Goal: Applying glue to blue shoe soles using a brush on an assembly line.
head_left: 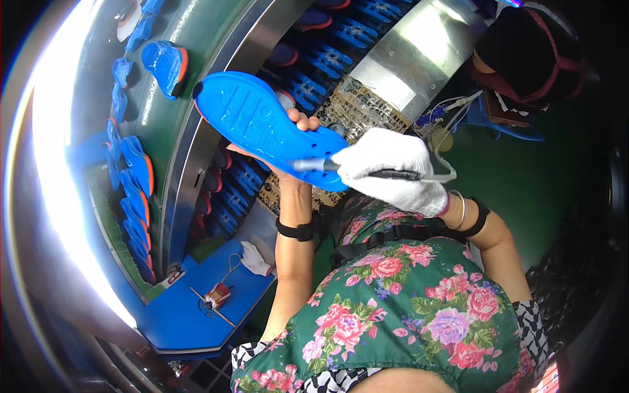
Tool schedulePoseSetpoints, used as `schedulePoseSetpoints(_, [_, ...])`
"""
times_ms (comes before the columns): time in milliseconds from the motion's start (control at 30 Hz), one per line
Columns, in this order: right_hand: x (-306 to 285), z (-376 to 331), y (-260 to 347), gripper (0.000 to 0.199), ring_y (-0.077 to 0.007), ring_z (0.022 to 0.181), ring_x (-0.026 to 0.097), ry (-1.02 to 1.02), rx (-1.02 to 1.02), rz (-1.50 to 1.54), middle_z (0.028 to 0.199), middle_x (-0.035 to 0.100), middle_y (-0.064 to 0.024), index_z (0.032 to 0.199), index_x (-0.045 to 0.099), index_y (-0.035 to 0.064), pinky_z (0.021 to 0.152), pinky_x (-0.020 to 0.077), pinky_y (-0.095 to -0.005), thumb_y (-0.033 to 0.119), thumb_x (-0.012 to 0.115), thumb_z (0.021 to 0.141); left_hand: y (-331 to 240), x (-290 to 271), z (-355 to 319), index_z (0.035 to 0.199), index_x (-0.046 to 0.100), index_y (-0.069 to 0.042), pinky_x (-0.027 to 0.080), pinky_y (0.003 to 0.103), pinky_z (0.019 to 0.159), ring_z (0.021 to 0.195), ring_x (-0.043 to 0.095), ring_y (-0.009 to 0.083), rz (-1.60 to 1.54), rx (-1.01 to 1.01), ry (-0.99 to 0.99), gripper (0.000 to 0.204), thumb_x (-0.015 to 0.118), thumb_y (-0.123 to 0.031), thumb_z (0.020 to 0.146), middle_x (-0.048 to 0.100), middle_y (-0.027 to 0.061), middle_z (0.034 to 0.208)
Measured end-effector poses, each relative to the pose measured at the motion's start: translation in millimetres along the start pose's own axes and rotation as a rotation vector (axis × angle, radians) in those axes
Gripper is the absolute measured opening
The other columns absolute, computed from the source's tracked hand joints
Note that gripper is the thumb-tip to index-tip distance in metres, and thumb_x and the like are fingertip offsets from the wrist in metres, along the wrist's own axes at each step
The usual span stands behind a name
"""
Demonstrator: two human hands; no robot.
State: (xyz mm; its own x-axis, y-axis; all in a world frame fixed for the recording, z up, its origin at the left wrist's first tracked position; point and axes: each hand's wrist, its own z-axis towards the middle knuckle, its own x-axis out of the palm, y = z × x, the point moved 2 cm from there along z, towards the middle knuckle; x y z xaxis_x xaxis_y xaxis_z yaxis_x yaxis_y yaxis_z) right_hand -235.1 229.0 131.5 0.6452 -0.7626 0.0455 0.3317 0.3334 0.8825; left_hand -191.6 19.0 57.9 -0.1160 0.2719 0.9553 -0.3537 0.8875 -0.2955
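The bare left hand (288,147) holds a blue shoe sole (265,128) up from beneath, its fingers curled over the sole's far edge, above a green conveyor (196,39) that carries more blue soles (165,64). The right hand (393,171), in a white glove, has its fingers closed around a dark pen-like tool (354,170), whose tip touches the sole's heel end.
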Motion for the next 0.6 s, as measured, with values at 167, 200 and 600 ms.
schedulePoseSetpoints(167, [3.2,-12.3,0.6,0.021,-0.0265,0.082,0.071,0.193,-0.207,-0.189,0.101,0.076,-0.0101,0.098,0.077,0.0077,0.072,0.0568,-0.0368,0.005,0.082,0.077,-5.9,-5.3,4.6,0.136,0.045,-0.001,0.054,0.047,0.072,0.075,0.065,0.03,0.134,-0.083,-0.011,0.121,0.038,-0.1,0.067,0.064,0.0152,0.099])
schedulePoseSetpoints(200, [2.2,-12.1,0.5,0.019,-0.0257,0.083,0.072,0.209,-0.168,-0.127,0.099,0.076,-0.01,0.096,0.077,0.008,0.072,0.0571,-0.0367,0.005,0.081,0.078,-4.7,-3.2,4.1,0.135,0.046,0.0,0.054,0.048,0.071,0.074,0.064,0.0298,0.178,-0.156,-0.066,0.122,0.038,-0.1,0.066,0.064,0.0148,0.1])
schedulePoseSetpoints(600, [3.8,-19.0,-10.2,0.017,-0.0249,0.086,0.072,0.303,0.129,0.194,0.097,0.076,-0.0087,0.096,0.078,0.0093,0.075,0.0578,-0.0355,0.007,0.08,0.08,-11.6,-0.8,10.9,0.145,0.044,-0.003,0.057,0.05,0.071,0.083,0.067,0.0382,0.124,-0.537,0.155,0.13,0.04,-0.102,0.061,0.066,0.024,0.11])
